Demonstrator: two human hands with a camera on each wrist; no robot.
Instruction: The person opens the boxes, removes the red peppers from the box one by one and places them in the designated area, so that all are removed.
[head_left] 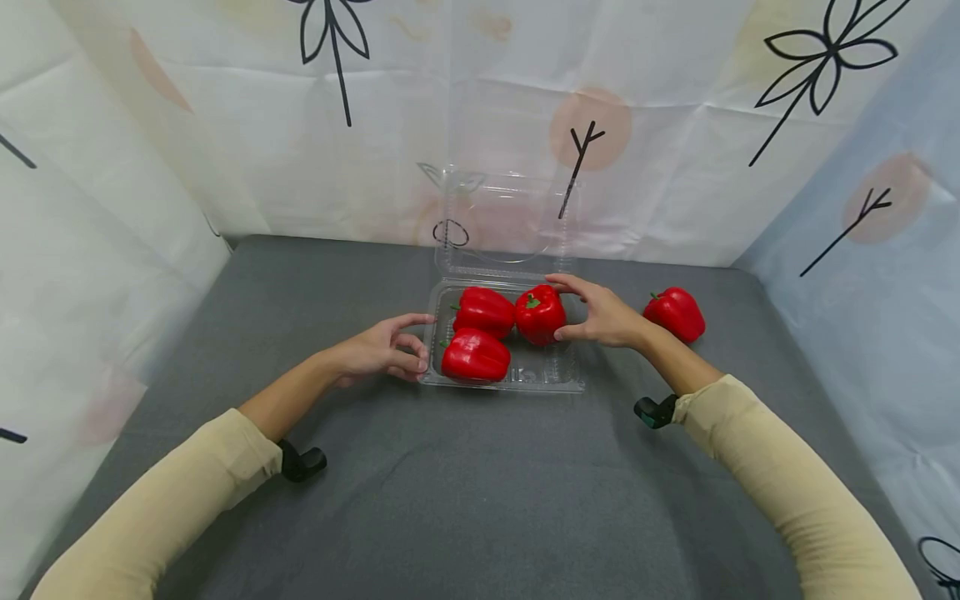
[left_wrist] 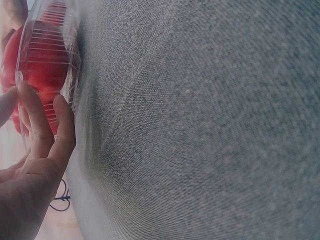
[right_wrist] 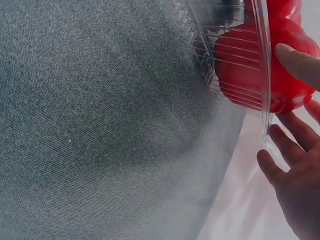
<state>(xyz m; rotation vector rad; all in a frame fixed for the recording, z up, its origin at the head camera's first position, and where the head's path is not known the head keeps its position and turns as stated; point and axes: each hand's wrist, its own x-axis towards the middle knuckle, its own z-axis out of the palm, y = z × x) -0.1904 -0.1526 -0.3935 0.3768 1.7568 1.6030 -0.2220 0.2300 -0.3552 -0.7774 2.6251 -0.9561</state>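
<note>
A clear plastic clamshell container [head_left: 543, 386] lies on the table, its see-through lid [head_left: 510, 221] raised at the back. Two red bell peppers, one at the back [head_left: 483, 312] and one at the front [head_left: 476, 357], lie on their sides in its left half. My left hand [head_left: 386, 348] holds the container's left rim, thumb and fingertips right at the edge. At the right, a third bell pepper [head_left: 538, 317] sits in the tray, its green stem showing. My right hand [head_left: 603, 315] straddles it, thumb [right_wrist: 290, 54] on the near side and fingers spread around the far side.
Another red bell pepper [head_left: 677, 314] lies on the grey table [head_left: 465, 492], right of the container and behind the right wrist. A patterned white cloth [head_left: 660, 192] hangs along the back and sides. Dark wrist cameras [head_left: 302, 463] sit at both cuffs.
</note>
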